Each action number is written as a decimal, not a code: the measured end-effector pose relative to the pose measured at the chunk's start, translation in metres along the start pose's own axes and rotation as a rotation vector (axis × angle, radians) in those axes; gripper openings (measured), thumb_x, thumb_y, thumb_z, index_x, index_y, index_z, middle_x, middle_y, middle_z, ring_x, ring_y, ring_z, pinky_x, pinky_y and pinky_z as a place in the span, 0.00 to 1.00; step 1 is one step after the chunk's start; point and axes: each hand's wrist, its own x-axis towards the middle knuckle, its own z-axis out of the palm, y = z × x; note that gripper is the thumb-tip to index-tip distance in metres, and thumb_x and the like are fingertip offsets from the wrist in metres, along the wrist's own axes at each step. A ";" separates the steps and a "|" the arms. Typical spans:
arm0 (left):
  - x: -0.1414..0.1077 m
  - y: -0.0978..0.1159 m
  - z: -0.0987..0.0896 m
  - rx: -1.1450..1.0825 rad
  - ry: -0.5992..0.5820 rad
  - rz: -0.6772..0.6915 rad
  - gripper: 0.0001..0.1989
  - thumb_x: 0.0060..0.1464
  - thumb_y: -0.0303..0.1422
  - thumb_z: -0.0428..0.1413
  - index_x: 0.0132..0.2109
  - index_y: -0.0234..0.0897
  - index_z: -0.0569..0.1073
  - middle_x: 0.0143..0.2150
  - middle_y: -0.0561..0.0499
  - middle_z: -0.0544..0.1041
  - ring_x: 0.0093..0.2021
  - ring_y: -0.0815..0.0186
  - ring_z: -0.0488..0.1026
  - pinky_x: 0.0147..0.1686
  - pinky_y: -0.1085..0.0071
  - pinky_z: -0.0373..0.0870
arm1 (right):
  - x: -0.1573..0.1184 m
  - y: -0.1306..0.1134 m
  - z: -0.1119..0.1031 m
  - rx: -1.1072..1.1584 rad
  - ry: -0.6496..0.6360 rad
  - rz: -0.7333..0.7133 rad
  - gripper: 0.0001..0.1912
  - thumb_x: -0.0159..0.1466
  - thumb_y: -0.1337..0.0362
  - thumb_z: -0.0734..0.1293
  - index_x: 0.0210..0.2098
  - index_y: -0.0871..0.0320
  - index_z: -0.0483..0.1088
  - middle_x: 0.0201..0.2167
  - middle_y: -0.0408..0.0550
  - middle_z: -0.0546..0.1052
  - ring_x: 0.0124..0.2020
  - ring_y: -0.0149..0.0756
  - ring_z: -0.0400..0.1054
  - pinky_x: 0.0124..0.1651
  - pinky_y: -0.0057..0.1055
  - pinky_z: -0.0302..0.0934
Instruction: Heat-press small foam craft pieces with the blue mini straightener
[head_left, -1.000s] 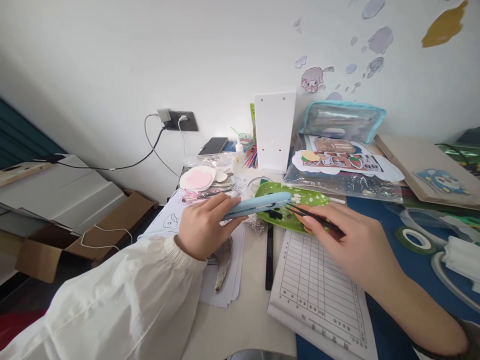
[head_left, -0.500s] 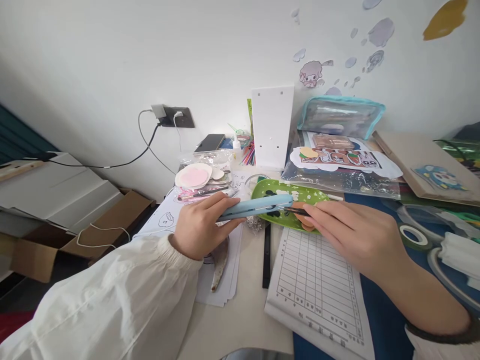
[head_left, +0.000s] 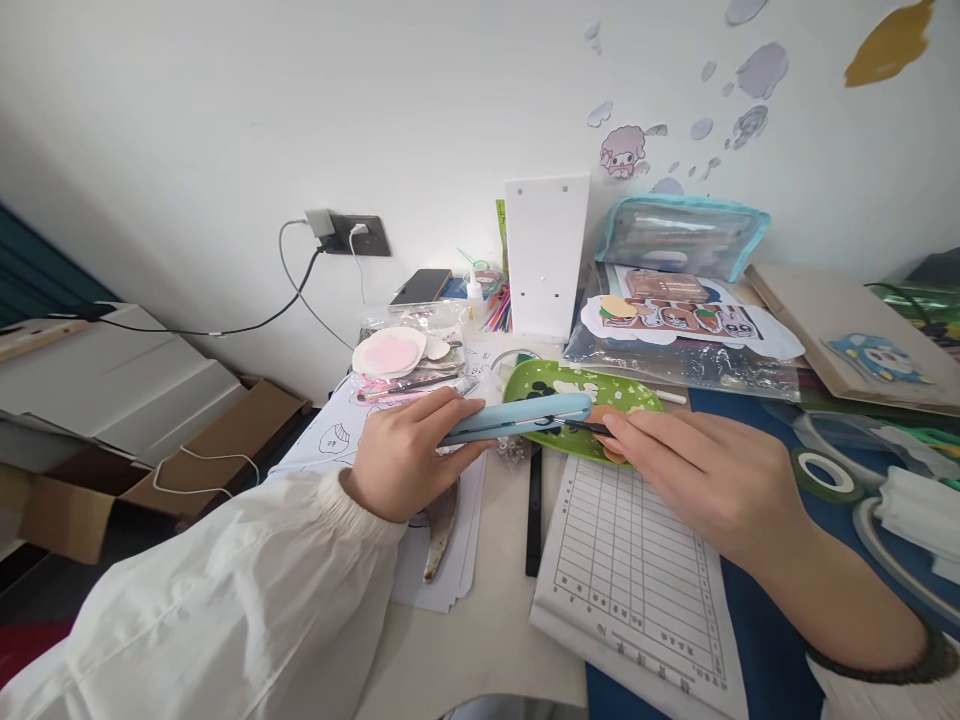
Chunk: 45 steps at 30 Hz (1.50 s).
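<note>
My left hand [head_left: 409, 455] is closed round a slim light blue two-armed tool [head_left: 525, 412], whose exact kind I cannot make out. It points to the right, with a dark slit along its length. My right hand [head_left: 697, 465] pinches a thin black-handled tool [head_left: 589, 427] with a narrow metal tip. That tip lies at the slit near the blue tool's far end; whether it touches is too small to tell. Just behind and below is a green patterned tray [head_left: 626, 385], with round brownish pieces partly hidden by my right fingers.
A printed form pad [head_left: 630, 570] lies in front, beside a black strip [head_left: 534, 515]. Behind stand a white panel [head_left: 546, 255] and a clear pouch [head_left: 682, 235]. Tape [head_left: 827, 474] lies right; paper sheets [head_left: 457, 560] and a cardboard box [head_left: 195, 470] are left.
My right hand has shifted slightly left, bringing the black-handled tool's tip further along the blue tool. The blue tool has moved slightly to the right in my left hand's grip.
</note>
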 end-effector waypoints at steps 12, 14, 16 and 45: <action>0.001 0.001 -0.001 0.173 0.085 0.139 0.14 0.50 0.36 0.60 0.44 0.35 0.73 0.33 0.52 0.79 0.28 0.67 0.75 0.25 0.73 0.70 | 0.006 -0.005 0.000 -0.085 0.024 -0.039 0.12 0.53 0.77 0.71 0.38 0.67 0.74 0.32 0.49 0.79 0.31 0.34 0.70 0.29 0.31 0.64; 0.002 0.003 -0.001 0.193 0.096 0.170 0.14 0.49 0.35 0.60 0.43 0.34 0.73 0.32 0.52 0.79 0.28 0.67 0.75 0.25 0.72 0.70 | 0.009 -0.008 0.001 -0.095 0.014 -0.046 0.10 0.54 0.77 0.71 0.37 0.68 0.74 0.32 0.49 0.79 0.33 0.35 0.70 0.31 0.31 0.64; 0.002 0.004 -0.001 0.202 0.103 0.190 0.14 0.49 0.34 0.61 0.43 0.34 0.73 0.32 0.52 0.78 0.28 0.67 0.75 0.25 0.72 0.70 | 0.010 -0.011 0.001 -0.092 0.002 -0.048 0.08 0.55 0.77 0.70 0.36 0.68 0.74 0.32 0.49 0.79 0.35 0.35 0.71 0.32 0.31 0.64; 0.002 0.006 -0.002 0.213 0.098 0.215 0.12 0.52 0.34 0.59 0.44 0.35 0.71 0.33 0.52 0.79 0.28 0.68 0.76 0.23 0.73 0.70 | 0.011 -0.014 0.002 0.503 -0.300 0.618 0.08 0.63 0.64 0.64 0.38 0.52 0.75 0.42 0.43 0.77 0.33 0.37 0.74 0.28 0.32 0.67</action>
